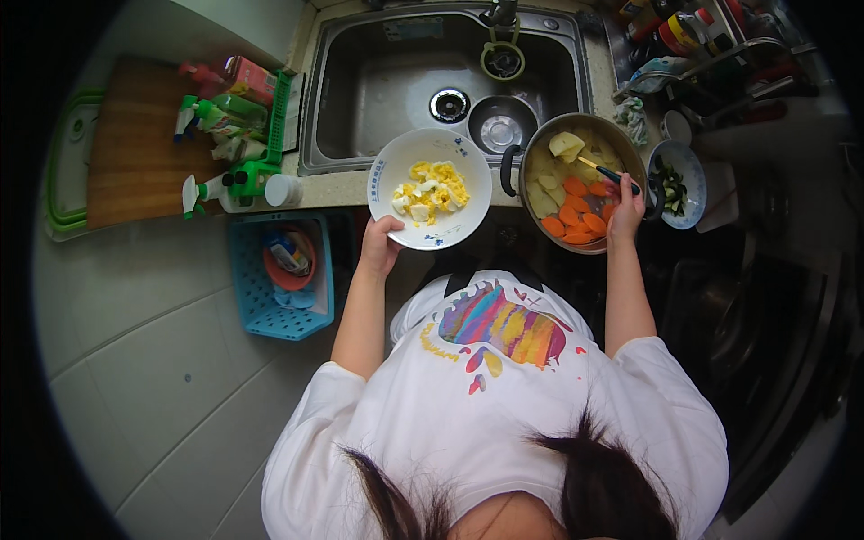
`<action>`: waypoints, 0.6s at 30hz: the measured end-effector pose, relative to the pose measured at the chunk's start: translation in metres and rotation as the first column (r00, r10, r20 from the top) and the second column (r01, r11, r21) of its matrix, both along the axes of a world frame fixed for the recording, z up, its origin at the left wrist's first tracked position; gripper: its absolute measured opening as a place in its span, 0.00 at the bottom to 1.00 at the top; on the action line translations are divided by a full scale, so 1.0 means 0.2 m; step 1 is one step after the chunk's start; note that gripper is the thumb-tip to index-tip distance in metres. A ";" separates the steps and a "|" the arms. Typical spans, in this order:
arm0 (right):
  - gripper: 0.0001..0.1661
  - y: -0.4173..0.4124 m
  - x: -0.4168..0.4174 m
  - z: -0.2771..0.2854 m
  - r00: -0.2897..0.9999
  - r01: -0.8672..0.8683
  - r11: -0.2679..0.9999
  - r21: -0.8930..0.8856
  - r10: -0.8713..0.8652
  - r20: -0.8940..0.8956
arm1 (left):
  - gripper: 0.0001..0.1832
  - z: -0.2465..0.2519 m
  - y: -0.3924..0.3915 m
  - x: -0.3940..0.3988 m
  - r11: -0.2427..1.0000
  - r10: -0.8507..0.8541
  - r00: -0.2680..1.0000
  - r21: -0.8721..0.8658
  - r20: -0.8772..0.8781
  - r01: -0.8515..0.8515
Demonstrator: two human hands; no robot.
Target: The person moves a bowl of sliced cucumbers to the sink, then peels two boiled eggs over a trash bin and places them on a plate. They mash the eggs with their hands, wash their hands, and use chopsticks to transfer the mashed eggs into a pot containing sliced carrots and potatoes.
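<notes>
My left hand (383, 246) grips the near left rim of a white bowl (472, 202) with blue patterns, which holds chopped boiled egg (432, 191). The bowl is up against the front of the sink. My right hand (626, 210) holds a slim utensil (611, 175) with a dark handle and a pale shaft; its kind is unclear. It reaches over a metal pot (591, 250) with dark handles. Inside the pot, pale potato-like slices (543, 181) lie beside orange carrot slices (575, 206). One larger pale piece (565, 146) sits by the utensil's tip.
Behind the bowl is a steel sink (378, 88) with a strainer (503, 61) under the faucet. A bowl of dark green pieces (695, 192) stands right of the pot. Spray bottles (202, 192) and a wooden board (135, 148) are left; a blue basket (283, 324) sits lower.
</notes>
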State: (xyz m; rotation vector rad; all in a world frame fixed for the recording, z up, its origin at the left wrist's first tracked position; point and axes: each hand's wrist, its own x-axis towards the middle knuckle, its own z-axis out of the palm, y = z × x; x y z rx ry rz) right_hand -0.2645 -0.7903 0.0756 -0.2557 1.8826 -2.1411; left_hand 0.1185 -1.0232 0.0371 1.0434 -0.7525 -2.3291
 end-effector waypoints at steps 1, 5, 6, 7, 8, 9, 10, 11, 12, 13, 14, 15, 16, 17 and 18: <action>0.14 0.03 0.00 0.00 1.000 -0.006 1.000 0.006 0.006 0.007 | 0.31 0.00 0.01 0.00 1.000 -0.003 1.000 -0.003 -0.001 0.003; 0.15 0.07 0.00 0.03 1.000 -0.027 0.999 -0.017 0.027 0.014 | 0.31 0.00 0.00 -0.01 0.999 -0.006 1.000 -0.054 -0.018 0.005; 0.15 0.07 0.00 0.04 1.000 -0.030 0.999 -0.027 0.030 -0.005 | 0.31 0.01 0.02 -0.03 0.998 -0.009 0.999 -0.062 -0.033 0.007; 0.15 0.06 0.02 0.07 0.999 -0.038 0.998 -0.045 0.037 -0.020 | 0.31 0.00 0.04 -0.04 0.997 -0.007 0.999 -0.072 -0.045 0.004; 0.15 0.04 0.04 0.11 0.998 -0.047 0.997 -0.062 0.045 -0.034 | 0.31 -0.04 0.04 -0.04 0.997 -0.008 0.998 -0.080 -0.068 0.002; 0.15 0.02 0.08 0.15 0.998 -0.050 0.996 -0.080 0.046 -0.053 | 0.32 -0.08 0.05 -0.06 0.997 -0.016 0.997 -0.076 -0.081 0.010; 0.15 -0.02 0.12 0.20 0.996 -0.083 0.991 -0.103 0.079 -0.046 | 0.32 -0.07 0.05 -0.06 0.997 -0.009 0.996 -0.081 -0.092 0.002; 0.15 -0.07 0.18 0.25 0.992 -0.124 0.986 -0.109 0.119 -0.053 | 0.32 -0.07 0.06 -0.06 0.996 -0.001 0.995 -0.086 -0.102 -0.008; 0.15 -0.11 0.24 0.30 0.986 -0.157 0.981 -0.112 0.151 -0.065 | 0.32 -0.07 0.07 -0.06 0.996 -0.016 0.994 -0.084 -0.111 0.007; 0.15 -0.16 0.31 0.33 0.980 -0.195 0.974 -0.114 0.187 -0.074 | 0.34 -0.07 0.08 -0.07 0.999 0.004 0.987 -0.037 -0.159 -0.010; 0.15 -0.21 0.38 0.34 0.967 -0.254 0.957 -0.143 0.248 -0.058 | 0.34 -0.06 0.09 -0.06 1.000 0.006 0.985 -0.028 -0.172 -0.011; 0.14 -0.27 0.47 0.35 0.958 -0.285 0.951 -0.123 0.280 -0.056 | 0.34 -0.05 0.09 -0.06 1.000 0.007 0.982 -0.021 -0.187 -0.011; 0.15 -0.32 0.53 0.32 0.948 -0.318 0.941 -0.114 0.313 -0.064 | 0.34 -0.05 0.10 -0.06 1.000 0.009 0.980 -0.012 -0.200 -0.011; 0.15 -0.37 0.60 0.30 0.935 -0.351 0.931 -0.098 0.344 -0.088 | 0.34 -0.05 0.10 -0.07 1.000 0.010 0.977 -0.004 -0.213 -0.011; 0.14 -0.43 0.66 0.29 0.919 -0.388 0.919 -0.076 0.379 -0.108 | 0.34 -0.05 0.11 -0.08 1.000 0.017 0.974 0.010 -0.224 -0.016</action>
